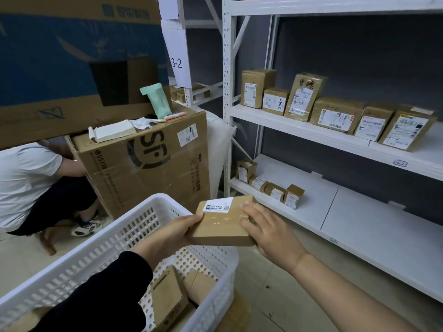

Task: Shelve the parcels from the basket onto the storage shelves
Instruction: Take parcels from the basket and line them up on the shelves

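brown cardboard fills the head view: a flat taped parcel (223, 224) with a small white label on its far end is held in the air between both hands, just above the far corner of a white perforated plastic basket (79, 262) and in front of the storage shelves (226, 92). the left hand (177, 233), coming out of a black sleeve, grips the parcel's left edge with the thumb on top and the fingers tucked beneath. the right hand (271, 233), bare-armed, wraps the right edge, its fingers lying across the taped top. two more brown parcels (167, 300) stand tilted in the basket's near corner, close together. on the white metal shelving to the right, the middle board (287, 130) carries a row of six labelled boxes (335, 116), some marked 4-2 by hand. the lower board (371, 224) has a short line of small boxes (275, 191) at its left end, near the upright. left of the shelves sits a big printed carton (148, 164) with a notepad (112, 133) and a mint-green pouch (158, 101) on top. beside it a person in a white shirt (24, 178) crouches on the floor.
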